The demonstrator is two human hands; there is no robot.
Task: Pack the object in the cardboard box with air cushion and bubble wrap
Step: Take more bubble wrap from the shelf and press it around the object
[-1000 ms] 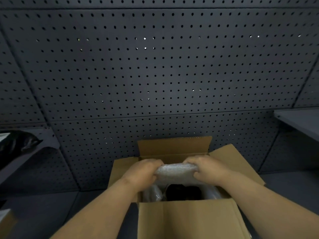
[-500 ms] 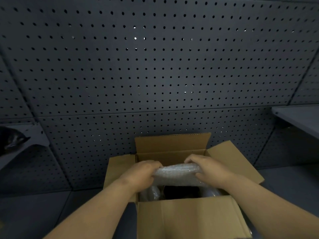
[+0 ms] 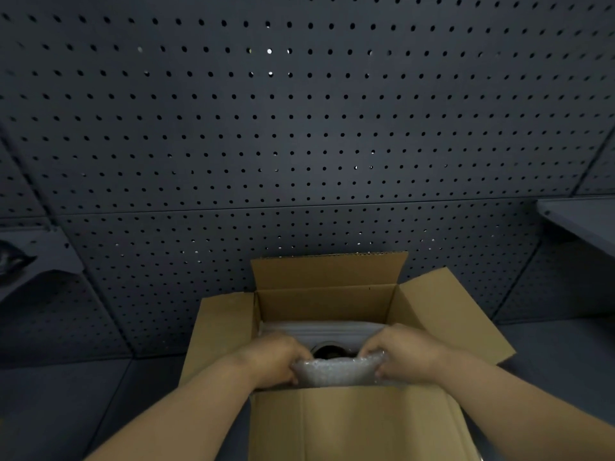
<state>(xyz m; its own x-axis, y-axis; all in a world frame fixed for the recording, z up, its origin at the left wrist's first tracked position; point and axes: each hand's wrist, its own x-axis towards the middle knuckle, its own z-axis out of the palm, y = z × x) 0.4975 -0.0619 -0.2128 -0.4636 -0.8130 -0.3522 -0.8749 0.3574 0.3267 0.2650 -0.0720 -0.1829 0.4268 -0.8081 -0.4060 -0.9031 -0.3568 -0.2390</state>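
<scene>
An open cardboard box stands in front of me with its four flaps spread. Both hands are inside its mouth. My left hand grips the left end of a rolled piece of bubble wrap, and my right hand grips its right end, at the box's near wall. Behind the roll a dark round object shows only partly. Pale cushioning lies along the far inner wall.
A dark pegboard wall rises right behind the box. A grey shelf juts out at the right. At the left another shelf carries a dark bag. The box stands on a dark tabletop.
Both hands have drawn the bubble wrap from the middle of the box toward the near wall and lower. The cushioning at the far wall and the dark object's top now show.
</scene>
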